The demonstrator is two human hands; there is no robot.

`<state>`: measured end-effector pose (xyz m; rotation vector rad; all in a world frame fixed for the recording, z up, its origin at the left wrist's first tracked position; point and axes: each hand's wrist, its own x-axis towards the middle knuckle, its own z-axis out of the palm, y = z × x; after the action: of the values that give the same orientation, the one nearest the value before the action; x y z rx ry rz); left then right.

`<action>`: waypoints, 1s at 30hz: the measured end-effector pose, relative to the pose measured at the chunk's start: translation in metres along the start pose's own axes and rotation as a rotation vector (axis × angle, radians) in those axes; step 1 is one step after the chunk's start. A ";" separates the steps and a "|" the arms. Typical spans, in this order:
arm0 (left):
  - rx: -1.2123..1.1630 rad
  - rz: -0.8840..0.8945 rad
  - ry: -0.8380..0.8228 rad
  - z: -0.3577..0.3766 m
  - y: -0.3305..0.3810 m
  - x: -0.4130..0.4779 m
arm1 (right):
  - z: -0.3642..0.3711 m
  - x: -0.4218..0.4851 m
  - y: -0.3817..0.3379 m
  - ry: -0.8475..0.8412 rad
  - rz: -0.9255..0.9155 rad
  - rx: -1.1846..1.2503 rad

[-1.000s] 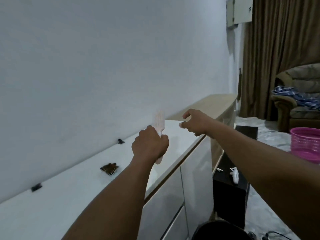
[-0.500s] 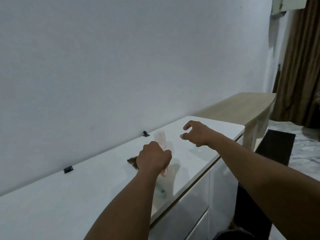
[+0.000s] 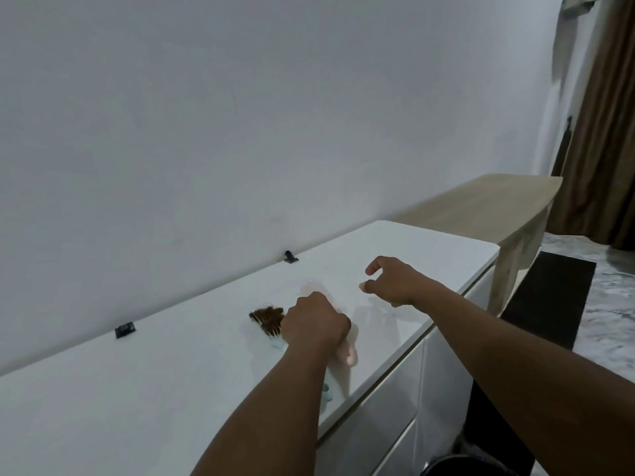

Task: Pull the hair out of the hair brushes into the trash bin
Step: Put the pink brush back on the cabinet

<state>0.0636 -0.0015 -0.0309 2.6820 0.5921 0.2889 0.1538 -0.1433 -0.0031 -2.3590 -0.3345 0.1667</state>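
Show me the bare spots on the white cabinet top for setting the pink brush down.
Bare: the far end past the right hand, and the near-left stretch below the black clip. Crowded: around the left hand, where the pink brush and hair-filled brush sit.

white glossy cabinet top (image 3: 137, 400) | two small black clips (image 3: 125, 330) at wall edge | light wooden side table (image 3: 488, 204) beyond | brown curtain (image 3: 604, 132) at right | black floor mat (image 3: 549, 304)
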 end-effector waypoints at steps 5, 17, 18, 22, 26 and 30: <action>-0.012 0.019 0.029 -0.003 -0.003 0.002 | 0.004 -0.002 0.000 -0.015 0.006 -0.007; 0.141 -0.068 0.114 -0.044 -0.034 -0.037 | -0.003 -0.048 -0.033 -0.009 -0.078 0.025; 0.137 -0.087 0.095 -0.042 -0.040 -0.041 | -0.001 -0.053 -0.036 -0.019 -0.086 0.026; 0.072 -0.138 0.035 -0.032 -0.057 -0.050 | 0.008 -0.067 -0.041 -0.065 -0.093 0.019; 0.016 -0.146 0.073 -0.032 -0.063 -0.055 | 0.012 -0.072 -0.040 -0.080 -0.082 0.001; -0.110 -0.132 0.130 -0.038 -0.058 -0.058 | 0.004 -0.076 -0.041 -0.062 -0.088 -0.002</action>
<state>-0.0195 0.0338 -0.0263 2.5191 0.7660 0.4479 0.0722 -0.1339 0.0243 -2.3392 -0.4674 0.1976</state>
